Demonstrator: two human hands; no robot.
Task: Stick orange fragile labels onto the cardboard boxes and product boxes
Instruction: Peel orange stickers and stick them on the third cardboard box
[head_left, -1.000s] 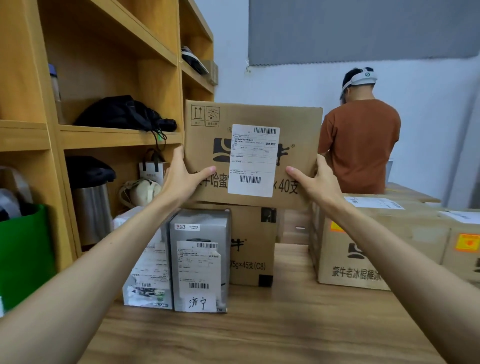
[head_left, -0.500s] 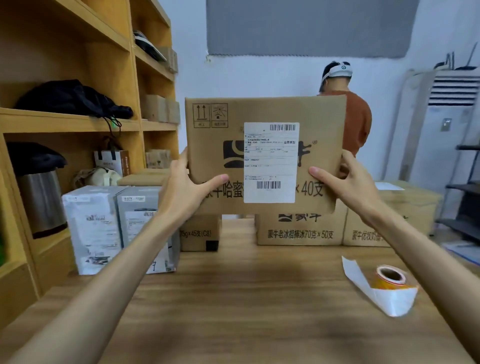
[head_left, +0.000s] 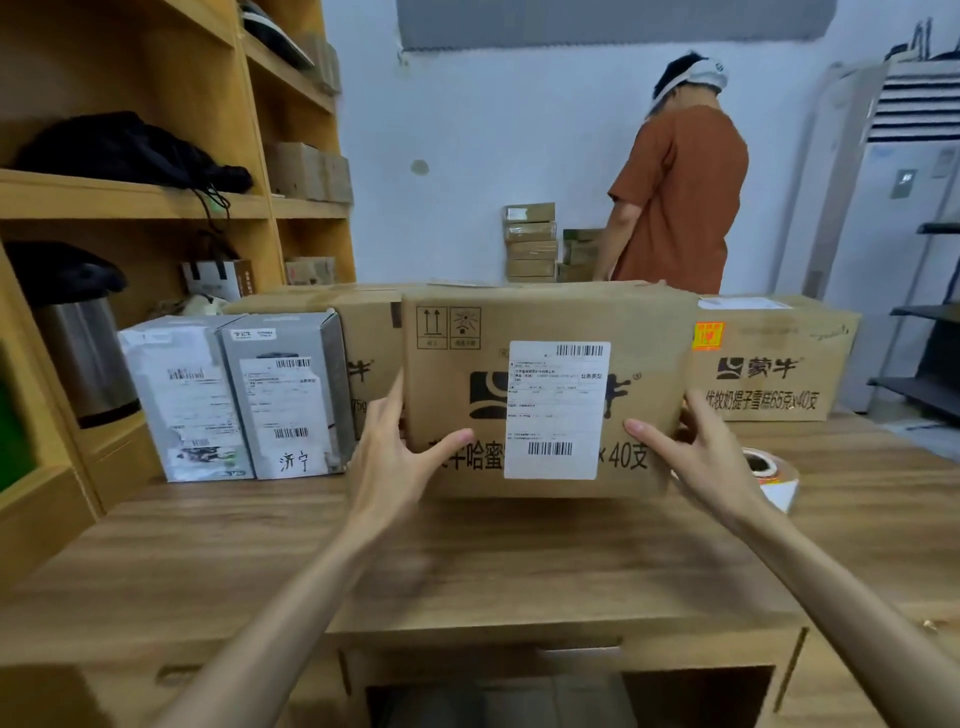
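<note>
Fingers (head_left: 447, 441) of our left hand (head_left: 387, 462) and right hand (head_left: 701, 452) are spread and pressed against the two ends of a cardboard box (head_left: 550, 395), holding it between them just above the near part of the wooden table (head_left: 467, 561); whether its base touches we cannot tell. We note a white shipping label (head_left: 556, 410) on its near face and no orange sticker. Right of it, partly hidden by our right hand, lies the label roll (head_left: 769, 470). Behind on the right, a second carton (head_left: 774, 364) already carries an orange label (head_left: 708, 335). To the left stand two grey product boxes (head_left: 234, 400), apparently unlabelled. We judge the task early: one box done that we can see, several outstanding. Further left are wooden shelves (head_left: 156, 197); at the far white wall a person in an orange shirt (head_left: 680, 197) stands by a stack of parcels (head_left: 530, 244).
</note>
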